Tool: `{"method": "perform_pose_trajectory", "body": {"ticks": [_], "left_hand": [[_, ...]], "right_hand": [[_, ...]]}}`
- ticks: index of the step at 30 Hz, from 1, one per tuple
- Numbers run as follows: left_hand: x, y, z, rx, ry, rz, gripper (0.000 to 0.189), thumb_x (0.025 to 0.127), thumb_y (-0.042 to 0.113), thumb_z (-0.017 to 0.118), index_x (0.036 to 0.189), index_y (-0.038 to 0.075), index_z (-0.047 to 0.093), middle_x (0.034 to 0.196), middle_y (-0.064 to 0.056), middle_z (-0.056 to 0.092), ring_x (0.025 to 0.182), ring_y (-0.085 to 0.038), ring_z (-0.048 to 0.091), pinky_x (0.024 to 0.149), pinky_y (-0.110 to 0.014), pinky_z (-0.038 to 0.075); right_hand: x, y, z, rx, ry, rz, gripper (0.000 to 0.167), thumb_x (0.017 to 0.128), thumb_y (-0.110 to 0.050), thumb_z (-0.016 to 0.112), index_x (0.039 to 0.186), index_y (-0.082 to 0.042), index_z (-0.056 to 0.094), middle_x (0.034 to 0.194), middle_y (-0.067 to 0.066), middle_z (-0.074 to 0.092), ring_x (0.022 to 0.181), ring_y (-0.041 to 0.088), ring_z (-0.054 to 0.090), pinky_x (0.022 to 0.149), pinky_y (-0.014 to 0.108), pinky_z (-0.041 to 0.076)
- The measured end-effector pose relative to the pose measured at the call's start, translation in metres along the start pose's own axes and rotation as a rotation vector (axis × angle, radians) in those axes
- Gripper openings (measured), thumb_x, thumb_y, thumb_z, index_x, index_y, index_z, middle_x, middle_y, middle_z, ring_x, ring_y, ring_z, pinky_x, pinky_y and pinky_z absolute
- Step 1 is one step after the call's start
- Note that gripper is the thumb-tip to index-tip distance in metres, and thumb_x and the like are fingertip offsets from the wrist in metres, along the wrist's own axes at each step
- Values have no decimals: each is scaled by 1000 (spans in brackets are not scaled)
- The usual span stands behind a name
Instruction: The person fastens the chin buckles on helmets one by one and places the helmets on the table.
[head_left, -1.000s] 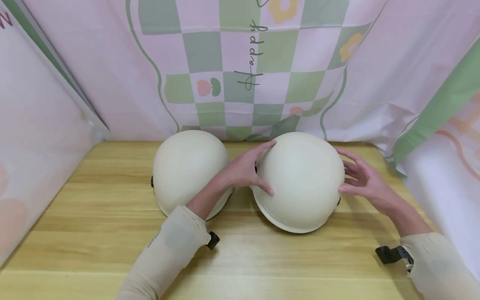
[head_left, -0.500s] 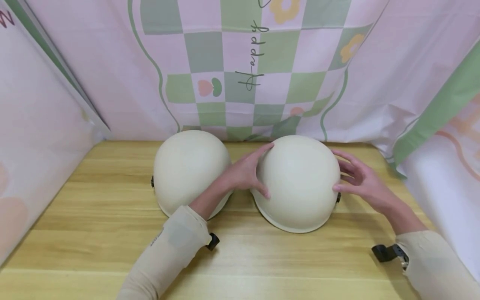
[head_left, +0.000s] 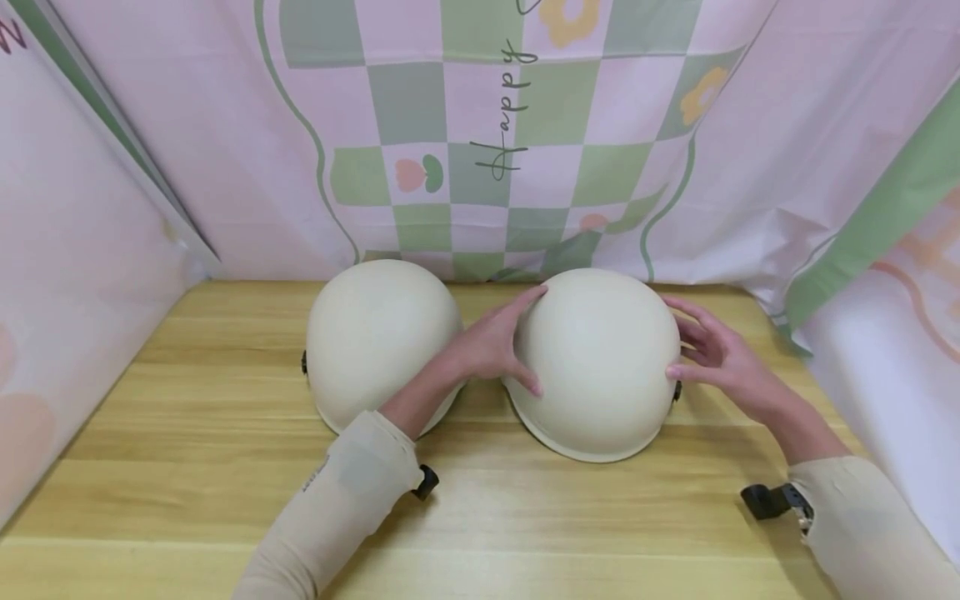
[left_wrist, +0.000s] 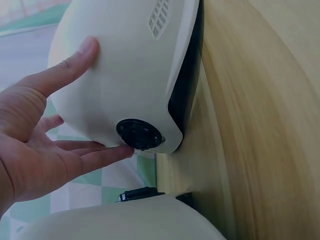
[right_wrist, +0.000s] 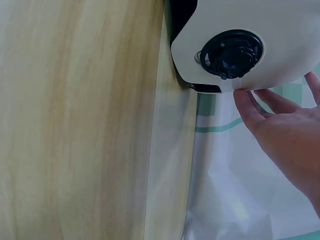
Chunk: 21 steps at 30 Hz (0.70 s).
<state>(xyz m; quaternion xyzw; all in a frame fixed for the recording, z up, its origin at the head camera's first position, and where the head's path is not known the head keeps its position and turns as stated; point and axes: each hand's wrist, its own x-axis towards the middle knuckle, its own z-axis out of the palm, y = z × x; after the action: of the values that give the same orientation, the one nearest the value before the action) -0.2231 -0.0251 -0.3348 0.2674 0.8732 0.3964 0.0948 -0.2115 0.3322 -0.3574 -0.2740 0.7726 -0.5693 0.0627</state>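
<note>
A smooth cream helmet [head_left: 600, 358] sits dome-up on the table, right of centre, between both hands. My left hand [head_left: 491, 342] spreads over its left side, thumb toward the front. In the left wrist view, the straight fingers reach past a black round knob [left_wrist: 139, 134] on the shell, below a latticed vent [left_wrist: 160, 19]. My right hand [head_left: 723, 362] touches the opposite side with its fingertips, close to another black knob [right_wrist: 233, 54] in the right wrist view. A second cream helmet [head_left: 382, 333] stands to the left, partly behind my left forearm.
The wooden table [head_left: 187, 475] extends in front of and beside the helmets. Behind it hangs a checkered, flowered curtain [head_left: 408, 104], with more cloth [head_left: 75, 250] at the sides. Black wrist mounts [head_left: 768, 502] stick out from the sleeves.
The helmet between my hands has turned slightly and shifted a little to the left, with my right hand moving left along with it. The other helmet stays put.
</note>
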Motion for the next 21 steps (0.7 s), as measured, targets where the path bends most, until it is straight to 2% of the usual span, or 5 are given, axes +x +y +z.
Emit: {"method": "perform_pose_trajectory", "body": {"ticks": [8, 12, 17, 21], "left_hand": [[-7, -2, -5, -8, -56, 63, 134, 71, 20, 98, 168, 14, 6, 172, -13, 17, 157, -28, 18, 126, -42, 20], [-14, -1, -15, 22, -45, 72, 118, 81, 23, 92, 167, 11, 12, 171, -12, 19, 157, -27, 18, 126, -43, 22], [-31, 5, -39, 67, 69, 21, 86, 93, 26, 81, 162, 8, 32, 166, -11, 35, 153, -27, 31, 123, -43, 28], [-47, 4, -59, 86, 197, 24, 65, 97, 24, 75, 153, 5, 48, 155, -12, 50, 146, -29, 43, 120, -43, 34]], "right_hand": [[2, -4, 1, -57, -15, -12, 88, 90, 18, 65, 164, -11, 27, 151, -12, 46, 129, 3, 52, 100, 14, 46], [0, -4, 1, -34, 8, -28, 85, 90, 20, 64, 163, -8, 30, 151, -11, 47, 131, 2, 51, 100, 14, 46], [-3, -3, -4, 94, 33, -122, 77, 89, 27, 58, 158, -3, 39, 148, -5, 54, 133, 4, 53, 101, 17, 48], [-6, -8, -6, 47, 80, -135, 72, 90, 26, 57, 155, -1, 44, 145, -3, 59, 131, 6, 55, 101, 17, 48]]}}
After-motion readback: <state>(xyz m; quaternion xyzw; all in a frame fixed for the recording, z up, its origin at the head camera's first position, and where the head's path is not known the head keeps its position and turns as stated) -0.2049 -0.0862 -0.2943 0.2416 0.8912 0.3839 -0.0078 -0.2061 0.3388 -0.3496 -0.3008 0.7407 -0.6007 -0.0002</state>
